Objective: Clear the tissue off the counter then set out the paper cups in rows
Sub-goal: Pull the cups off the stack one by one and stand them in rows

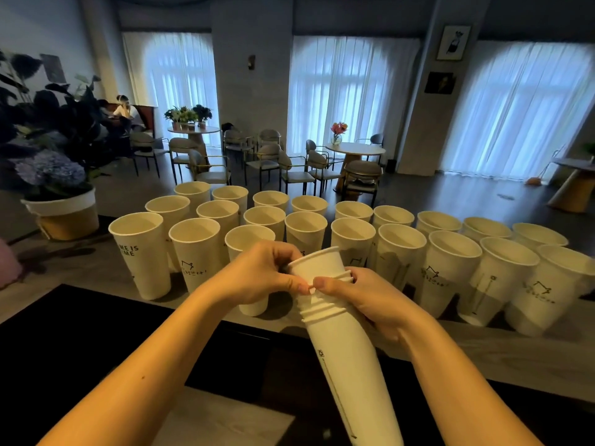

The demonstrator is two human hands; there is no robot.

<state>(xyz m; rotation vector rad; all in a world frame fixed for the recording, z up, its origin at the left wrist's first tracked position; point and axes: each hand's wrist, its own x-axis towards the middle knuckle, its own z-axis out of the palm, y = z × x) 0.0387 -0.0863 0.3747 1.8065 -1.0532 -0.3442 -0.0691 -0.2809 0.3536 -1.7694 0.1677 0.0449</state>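
Observation:
I hold a nested stack of white paper cups tilted over the near edge of the counter. My right hand grips the stack around its upper rims. My left hand pinches the rim of the top cup, which stands partly out of the stack. Several white paper cups stand upright in three rows across the counter, rims up. The nearest-row cup is partly hidden behind my left hand. No tissue is visible.
A potted plant with blue flowers stands at the counter's left end. A pink object shows at the far left edge. Beyond the counter are café tables and chairs, and a seated person at back left.

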